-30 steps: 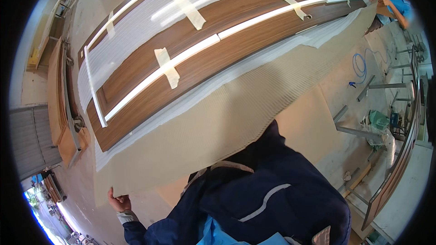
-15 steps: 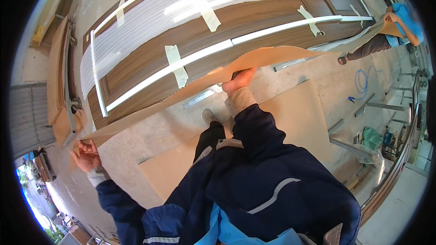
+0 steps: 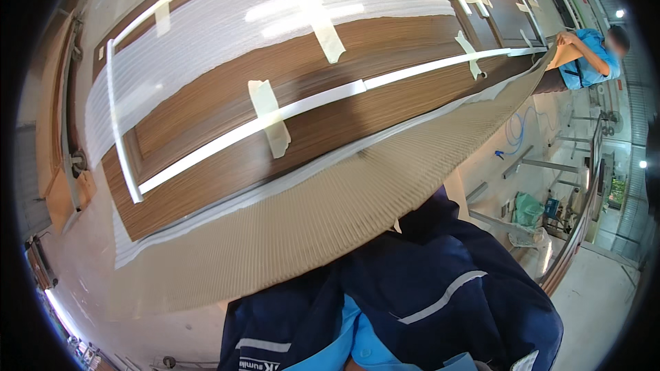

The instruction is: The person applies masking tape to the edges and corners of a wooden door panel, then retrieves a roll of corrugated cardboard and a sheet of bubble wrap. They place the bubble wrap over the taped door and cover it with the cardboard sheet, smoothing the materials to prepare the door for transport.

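Observation:
A long sheet of corrugated cardboard [image 3: 330, 216], ribbed side up, spans the space between my body and a brown wood-grain door panel [image 3: 206, 130]. It hides both my hands; only part of my dark blue right sleeve [image 3: 430, 218] shows at its near edge. White foam sheeting [image 3: 237, 209] runs between the cardboard and the panel's near edge. White edge strips [image 3: 251, 136] frame the panel, held by pieces of pale tape [image 3: 269, 120]. More thin foam wrap [image 3: 199, 48] lies over the panel's middle. At the far right, a co-worker in a light blue shirt [image 3: 581, 62] grips the sheet's other end.
Flat boards [image 3: 53, 117] lean at the far left. On the right floor are a blue hose [image 3: 512, 137], metal stand legs [image 3: 550, 168] and a green plastic bag [image 3: 528, 209]. A long rail [image 3: 584, 213] curves along the right side.
The cardboard has swung up toward me, showing its ribbed face and the white foam beside it. Both my hands have gone out of sight. The co-worker has risen more upright.

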Available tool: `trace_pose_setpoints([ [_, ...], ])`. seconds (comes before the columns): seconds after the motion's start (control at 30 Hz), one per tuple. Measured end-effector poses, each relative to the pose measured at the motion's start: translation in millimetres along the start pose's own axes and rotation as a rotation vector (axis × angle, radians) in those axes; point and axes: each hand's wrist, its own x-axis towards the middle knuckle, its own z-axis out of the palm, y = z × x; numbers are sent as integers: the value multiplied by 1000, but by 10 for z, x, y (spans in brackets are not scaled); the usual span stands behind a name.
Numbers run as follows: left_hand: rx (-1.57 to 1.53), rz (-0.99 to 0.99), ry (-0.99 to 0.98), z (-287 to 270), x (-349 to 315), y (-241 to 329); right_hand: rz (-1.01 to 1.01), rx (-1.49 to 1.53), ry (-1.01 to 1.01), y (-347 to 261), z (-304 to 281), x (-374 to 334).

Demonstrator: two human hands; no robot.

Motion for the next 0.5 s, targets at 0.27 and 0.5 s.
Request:
trace_pose_setpoints([
  [0.27,-63,46,40,233,266,-86,15,77,51,-268,70,167],
  [0.5,-82,101,25,869,557,1,53,136,-3,-412,184,368],
])
